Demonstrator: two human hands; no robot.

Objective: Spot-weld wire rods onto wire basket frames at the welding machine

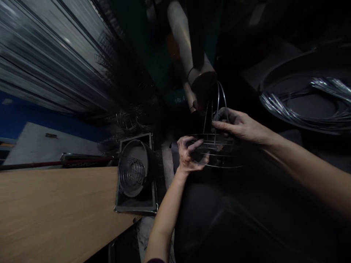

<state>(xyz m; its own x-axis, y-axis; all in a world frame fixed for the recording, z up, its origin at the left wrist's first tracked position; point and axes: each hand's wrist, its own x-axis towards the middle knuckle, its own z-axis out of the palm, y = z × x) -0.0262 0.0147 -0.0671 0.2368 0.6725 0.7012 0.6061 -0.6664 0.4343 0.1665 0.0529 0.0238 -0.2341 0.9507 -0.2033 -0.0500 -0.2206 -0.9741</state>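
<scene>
Nearest to you, along the lower left of the frame, runs the wooden tabletop (55, 212), and at its right end sits a dark square tray (136, 204) holding a round pan with a small wire coil (133, 171) in it. Just right of that, your left forearm rises from the bottom centre, wrist bent, and your left hand (189, 155) curls its fingers over the near left rim of a round wire frame (216, 151), so it is closed in a grasp on that frame. That frame lies roughly flat at the middle of the frame, a ring crossed by thin straight wires, with an arched wire loop standing up from it toward a pale machine arm (182, 47) in the upper centre. Your right forearm comes in long and nearly straight from the lower right edge, and your right hand (238, 126) rests palm down on the far right side of the frame, fingers extended leftward and pinching the wires at the base of the loop. So the frame sits between your two hands, touching both, left hand lower and nearer, right hand higher and farther. At the upper right, well apart from your hands, lies a large dark basin (287, 69) with shiny coiled wire (329, 87) in it.
</scene>
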